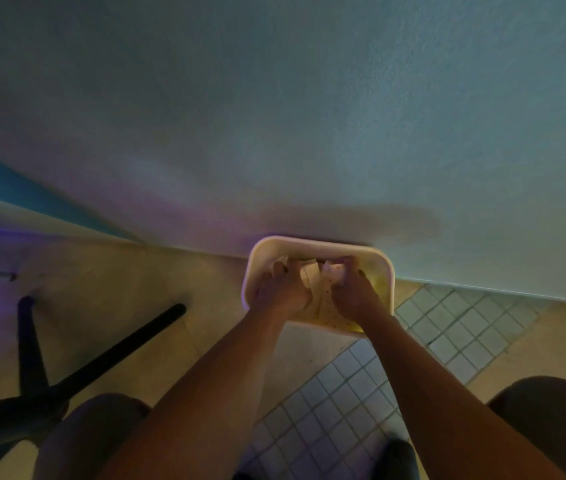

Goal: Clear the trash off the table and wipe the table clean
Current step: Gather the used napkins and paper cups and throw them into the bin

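A pale, rounded-rectangular bin [312, 244] stands on the floor against the wall. Both my hands are inside its opening. My left hand [283, 292] and my right hand [354, 294] each grip crumpled pale paper trash [319, 289], some of it dotted, held between them over the bin. The fingers curl round the paper. The bin's inside is mostly hidden by my hands and the trash. The table is not in view.
A plain wall [309, 116] fills the upper view. Black chair or table legs [101, 362] spread on the floor at the left. A patch of small square tiles [361, 393] lies below the bin. My knees [551, 427] show at the bottom.
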A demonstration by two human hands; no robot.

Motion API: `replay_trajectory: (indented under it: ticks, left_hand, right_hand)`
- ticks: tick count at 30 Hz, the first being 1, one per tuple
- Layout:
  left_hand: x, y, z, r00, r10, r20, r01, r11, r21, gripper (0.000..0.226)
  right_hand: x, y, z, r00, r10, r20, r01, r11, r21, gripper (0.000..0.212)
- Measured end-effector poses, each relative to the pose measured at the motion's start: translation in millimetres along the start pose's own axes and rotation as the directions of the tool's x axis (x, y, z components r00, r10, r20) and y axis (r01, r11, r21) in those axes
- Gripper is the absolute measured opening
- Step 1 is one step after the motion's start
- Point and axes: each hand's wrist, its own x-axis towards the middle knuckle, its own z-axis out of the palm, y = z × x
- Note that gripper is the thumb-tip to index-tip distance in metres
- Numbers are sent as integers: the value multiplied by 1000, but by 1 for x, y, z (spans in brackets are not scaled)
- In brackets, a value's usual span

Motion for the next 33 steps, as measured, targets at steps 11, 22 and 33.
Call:
replay_trajectory:
  ticks: [11, 22, 33]
  left_hand:
    - [-21, -12, -11, 986, 78, -149, -75, 997, 30, 92]
    - [-131, -4, -49, 989, 96, -111, -104, 992, -76, 76]
    - [-309, 3, -148, 997, 68, -20, -71, 960, -271, 74]
  right_hand:
    - [-33, -29, -23, 995, 86, -55, -100, 943, -317, 72]
    - [-101, -73, -85, 989, -5, 147, 62, 919, -389, 68]
    - [-236, -168, -165, 954, -14, 300, 154, 880, -450, 65]
